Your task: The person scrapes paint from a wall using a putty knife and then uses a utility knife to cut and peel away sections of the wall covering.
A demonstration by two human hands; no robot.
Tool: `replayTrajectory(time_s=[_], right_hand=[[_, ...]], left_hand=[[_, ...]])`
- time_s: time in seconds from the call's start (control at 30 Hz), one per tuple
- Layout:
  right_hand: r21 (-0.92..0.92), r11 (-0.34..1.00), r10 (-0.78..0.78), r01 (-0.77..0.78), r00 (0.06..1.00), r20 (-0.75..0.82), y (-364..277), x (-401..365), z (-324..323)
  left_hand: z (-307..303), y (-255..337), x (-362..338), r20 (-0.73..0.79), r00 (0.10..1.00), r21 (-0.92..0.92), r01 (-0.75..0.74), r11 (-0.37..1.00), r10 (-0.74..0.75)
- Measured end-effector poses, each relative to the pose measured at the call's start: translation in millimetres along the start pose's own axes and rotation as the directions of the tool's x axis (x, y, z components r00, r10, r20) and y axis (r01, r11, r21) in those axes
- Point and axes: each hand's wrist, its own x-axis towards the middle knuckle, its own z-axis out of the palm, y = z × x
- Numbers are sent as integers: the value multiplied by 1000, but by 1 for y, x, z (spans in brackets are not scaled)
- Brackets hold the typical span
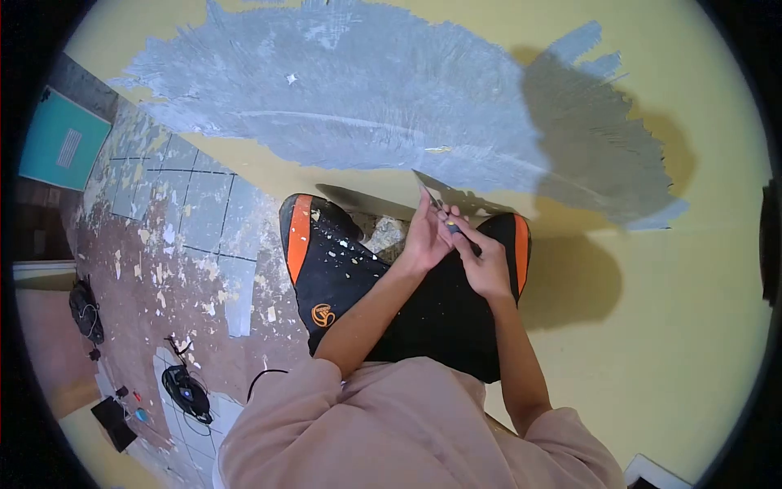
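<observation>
Right hand (486,266) is clenched around the handle of a scraper (433,194). Left hand (427,236) pinches its blade, near the lower edge of the wall's (692,310) scraped patch (342,106).

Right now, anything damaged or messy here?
Yes. The yellow wall has a big ragged grey patch where the paint is gone. Pale flakes litter the tiled floor at left and the black trousers. The left hand and right hand hold a scraper at the patch's lower edge.
</observation>
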Motion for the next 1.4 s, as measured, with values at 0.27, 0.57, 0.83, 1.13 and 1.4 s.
replayTrajectory(time_s=[0.27, 0.57, 0.83, 1.13, 1.4], right_hand=[[51, 999, -12, 14, 998, -54, 9, -8, 15], [-269, 954, 132, -134, 991, -24, -53, -15, -2], [-430, 901, 39, -57, 998, -52, -52, -14, 7], [-589, 800, 156, -112, 988, 23, -67, -11, -8], [-365, 930, -56, 51, 998, -2, -83, -36, -23]], left_hand=[[-5, 16, -3, 86, 990, -119, 118, 986, -108], [-8, 6, 6, 206, 966, -294, 214, 932, -157], [9, 10, -2, 325, 915, -411, 363, 836, -238], [20, 0, -12, 216, 945, -287, 300, 910, -244], [54, -3, -36, 20, 999, 369, 38, 929, -49]])
